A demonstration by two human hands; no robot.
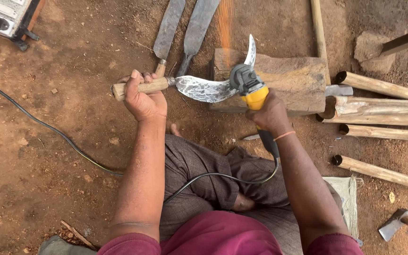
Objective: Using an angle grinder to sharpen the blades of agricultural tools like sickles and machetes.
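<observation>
I sit on the dirt floor with the stone block in front of my knees as a rest. The curved sickle blade lies across its near edge, hooked tip pointing up and away. My left hand is wrapped tight round the wooden handle, thumb over the top. My right hand is clamped on the yellow angle grinder, its head pressed to the blade where the curve turns; sparks fly away from me.

To do this well, I judge I should keep the blade braced on the block, hold the wheel at a shallow, steady angle, move it along the edge rather than dwell, and keep the black cable behind my arm.

The wheel itself is hidden under the grinder head, so I cannot see the contact point. The two long blades beyond, the poles at right and the hammer are cut off.
</observation>
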